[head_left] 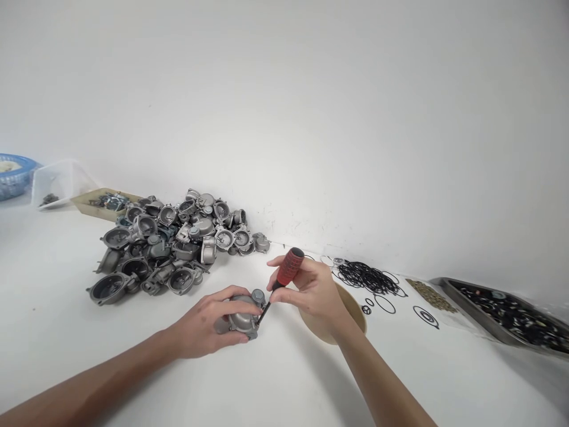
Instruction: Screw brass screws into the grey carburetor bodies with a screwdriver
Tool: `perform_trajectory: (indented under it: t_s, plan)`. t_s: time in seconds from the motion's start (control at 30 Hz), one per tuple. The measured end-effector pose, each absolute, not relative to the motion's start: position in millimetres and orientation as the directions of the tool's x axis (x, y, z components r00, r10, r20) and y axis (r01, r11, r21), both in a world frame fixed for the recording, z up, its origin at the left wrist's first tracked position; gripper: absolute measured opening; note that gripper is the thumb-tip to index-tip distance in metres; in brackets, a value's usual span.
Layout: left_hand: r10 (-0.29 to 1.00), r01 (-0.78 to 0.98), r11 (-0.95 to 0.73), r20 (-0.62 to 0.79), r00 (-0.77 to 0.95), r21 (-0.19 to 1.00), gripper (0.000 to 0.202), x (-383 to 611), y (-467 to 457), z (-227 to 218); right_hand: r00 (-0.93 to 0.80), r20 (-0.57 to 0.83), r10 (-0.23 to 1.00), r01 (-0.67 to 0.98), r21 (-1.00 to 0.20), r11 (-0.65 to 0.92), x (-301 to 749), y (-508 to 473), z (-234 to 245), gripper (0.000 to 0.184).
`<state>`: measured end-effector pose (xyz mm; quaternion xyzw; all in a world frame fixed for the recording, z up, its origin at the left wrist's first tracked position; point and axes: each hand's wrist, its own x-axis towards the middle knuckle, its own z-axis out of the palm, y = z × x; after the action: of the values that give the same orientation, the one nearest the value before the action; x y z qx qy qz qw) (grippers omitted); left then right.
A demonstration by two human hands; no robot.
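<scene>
My left hand (208,323) is wrapped round a small grey metal housing (243,317) and presses it onto the white table (53,308). My right hand (313,287) grips a screwdriver with a red ribbed handle (290,267); its dark shaft slants down and left, and the tip meets the housing near a round cap on its top. Both hands are closed.
A heap of similar grey metal housings (173,243) lies behind my left hand. A tan bowl (355,311) sits under my right wrist. Black rubber rings (367,277), small brass parts (433,295) and a metal tray of dark parts (511,317) lie to the right. Trays and a blue basket (13,175) stand far left.
</scene>
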<state>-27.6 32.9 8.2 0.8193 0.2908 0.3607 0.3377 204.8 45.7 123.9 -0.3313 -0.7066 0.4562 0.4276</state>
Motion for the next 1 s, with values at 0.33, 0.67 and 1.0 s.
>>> perform_trajectory:
  t_s: [0.33, 0.67, 1.0]
  plan:
    - [0.718, 0.231, -0.612, 0.409, 0.563, 0.757, 0.036, -26, 33, 8, -0.494, 0.295, 0.818, 0.029, -0.934, 0.355, 209, 46, 123, 0.053]
    - [0.726, 0.237, -0.592, 0.382, 0.572, 0.77, 0.034, -26, 33, 9, -0.557, 0.34, 0.758, -0.016, -0.917, 0.399, 207, 39, 126, 0.047]
    - [0.72, 0.224, -0.601, 0.398, 0.569, 0.767, 0.037, -27, 33, 8, -0.497, 0.375, 0.783, 0.037, -0.892, 0.45, 207, 45, 126, 0.053]
